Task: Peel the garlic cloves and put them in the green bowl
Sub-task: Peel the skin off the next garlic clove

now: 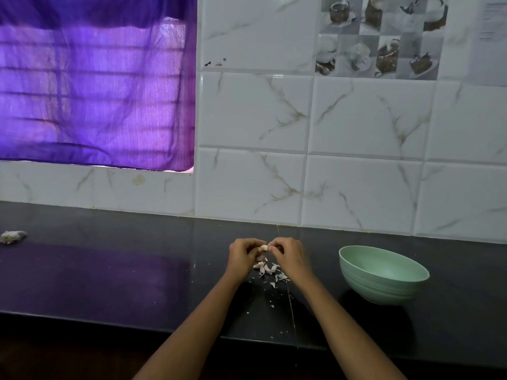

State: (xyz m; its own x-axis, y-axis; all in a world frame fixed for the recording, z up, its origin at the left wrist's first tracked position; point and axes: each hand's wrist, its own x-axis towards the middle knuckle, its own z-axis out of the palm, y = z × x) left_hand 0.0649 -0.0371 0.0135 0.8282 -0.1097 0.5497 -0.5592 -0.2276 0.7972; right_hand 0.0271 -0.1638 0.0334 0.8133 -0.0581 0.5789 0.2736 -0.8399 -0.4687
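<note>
A pale garlic clove [263, 247] is held above the dark counter between both hands. My left hand [243, 256] pinches it from the left with curled fingers. My right hand [289, 255] pinches it from the right. Below the hands lies a purplish unpeeled clove [261, 258] and a scatter of white garlic peels [270, 270]. The green bowl [382, 274] stands on the counter to the right of my right hand; its visible inside looks empty.
The black counter [123, 270] runs along a white marble-tiled wall [356, 187]. A purple curtain [96, 83] covers a window at the left. A whitish clump, perhaps garlic remains [12, 236], lies at the far left. The counter's front edge is near my forearms.
</note>
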